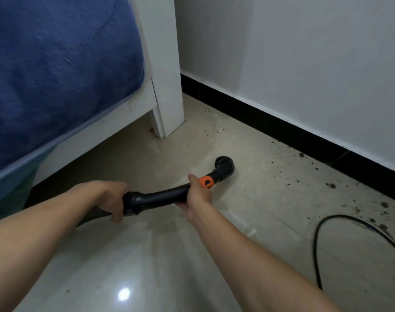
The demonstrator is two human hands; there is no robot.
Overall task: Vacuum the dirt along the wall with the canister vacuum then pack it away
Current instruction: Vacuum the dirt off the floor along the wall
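A black vacuum wand point(160, 197) with an orange collar point(206, 182) lies low over the beige tiled floor. Its round black nozzle point(224, 168) sits on the tiles, a short way out from the wall. My left hand point(112, 199) grips the wand's rear cuff where the ribbed hose point(95, 213) joins. My right hand point(197, 195) grips the wand just behind the orange collar. Dark dirt crumbs point(330, 185) lie scattered along the black skirting point(282, 129) to the right of the nozzle. The canister is out of view.
A white bed frame leg point(167, 113) stands left of the nozzle, with a blue mattress point(57, 75) above it. A black power cord point(320, 244) loops on the floor at the right. The white wall point(304, 64) rises behind the skirting.
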